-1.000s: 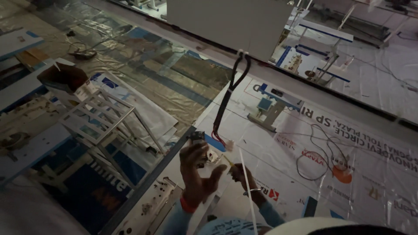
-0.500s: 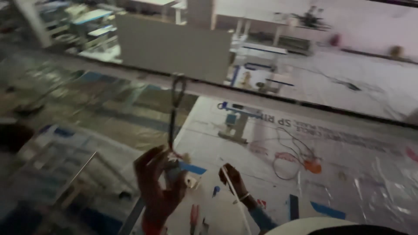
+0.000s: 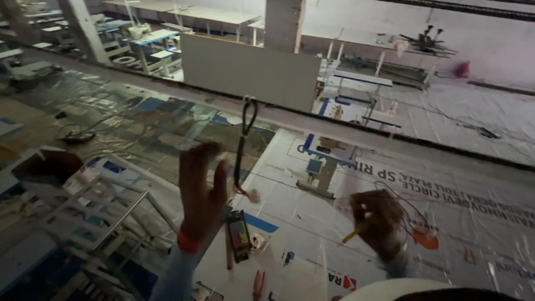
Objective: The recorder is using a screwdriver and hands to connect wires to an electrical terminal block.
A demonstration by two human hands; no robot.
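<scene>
A black cable (image 3: 243,146) hangs from a pale beam (image 3: 345,134), looped at the top, with bare wire ends at the bottom. My left hand (image 3: 199,196) is raised just left of it, fingers stretched upward and holding nothing; a red band circles the wrist. My right hand (image 3: 379,222) is up at the right, closed around a thin yellow stick-like tool (image 3: 353,236). Below the cable a small dark meter-like device (image 3: 238,236) and red-handled pliers (image 3: 258,283) lie on a printed sheet.
A metal frame (image 3: 120,220) stands at lower left. A grey-white panel (image 3: 251,71) rises behind the beam. Blue-and-white work tables (image 3: 356,83) and plastic floor sheeting lie beyond. A coiled wire (image 3: 415,214) rests on the printed sheet. A white rounded object (image 3: 390,290) fills the bottom edge.
The view has tilted upward, showing more of the far room. Both hands have risen and spread apart; my left hand's fingers now point straight up beside the cable.
</scene>
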